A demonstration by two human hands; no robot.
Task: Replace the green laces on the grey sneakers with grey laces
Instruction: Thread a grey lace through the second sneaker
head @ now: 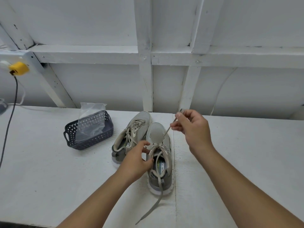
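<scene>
Two hands threaded a flat grey lace through the nearer grey sneaker on a white bench.

The right hand [192,129] was raised above the toe, pinching one end of the grey lace [160,183] taut, while the left hand [139,159] curled its fingers round the eyelet edge of the near sneaker [160,162]; the lace's other end trailed limp past the heel toward the bench's front edge. The far sneaker [131,137], mesh-topped, lay touching it, already laced. A dark perforated plastic basket [89,134] holding a crinkled clear bag [90,120] sat to the left, apart from the shoes. The rough painted bench [238,153] lay bare to the right.
</scene>
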